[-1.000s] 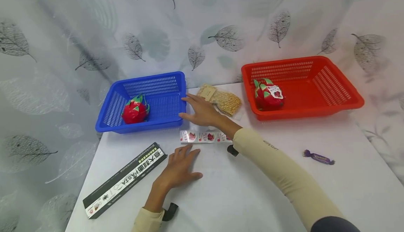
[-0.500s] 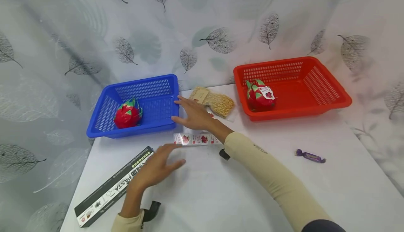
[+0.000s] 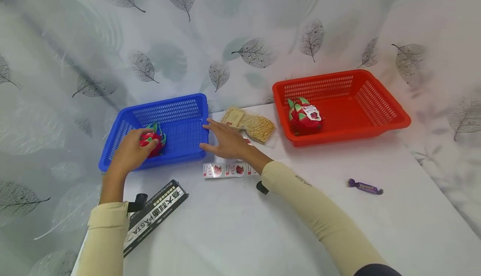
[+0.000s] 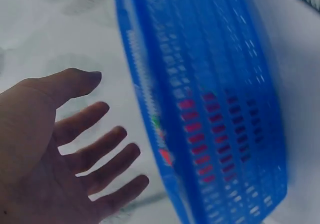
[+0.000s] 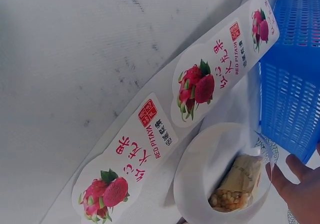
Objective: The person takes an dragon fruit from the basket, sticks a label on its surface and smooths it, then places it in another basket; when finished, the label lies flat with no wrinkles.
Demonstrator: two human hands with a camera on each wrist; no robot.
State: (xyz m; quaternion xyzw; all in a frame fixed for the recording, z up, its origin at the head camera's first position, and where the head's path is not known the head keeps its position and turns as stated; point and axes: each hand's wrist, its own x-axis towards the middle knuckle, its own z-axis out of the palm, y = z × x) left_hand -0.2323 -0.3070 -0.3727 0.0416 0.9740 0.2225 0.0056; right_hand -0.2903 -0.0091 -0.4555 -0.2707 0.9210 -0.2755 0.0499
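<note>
In the head view, the red dragon fruit [image 3: 159, 143] is found inside the blue basket [image 3: 184, 136], toward its nine o'clock end. The left hand [image 3: 131, 150] is held over the near rim, and from it the fruit is placed just beside, at about two o'clock. The right hand [image 3: 227, 141] is located farther away, near the basket's three o'clock rim; from there the fruit is seen at nine o'clock. Thus the left hand must be judged the nearer one.

By the left wrist view, the left fingers are shown spread apart, with nothing held between them. Whether the fruit is touched by a fingertip cannot be told. The right fingers are extended and nothing is gripped; contact with the rim cannot be confirmed.

The fruit is rounded, and its green, leafy tips are pointed toward twelve o'clock. As its body is partly covered by the hand, no clear long axis can be read. The basket appears to be made of hard, glossy plastic, pierced by small slots. Below the right hand, at about six o'clock, a smooth sticker strip [image 3: 227, 170] is laid, printed with pitaya pictures.
</note>
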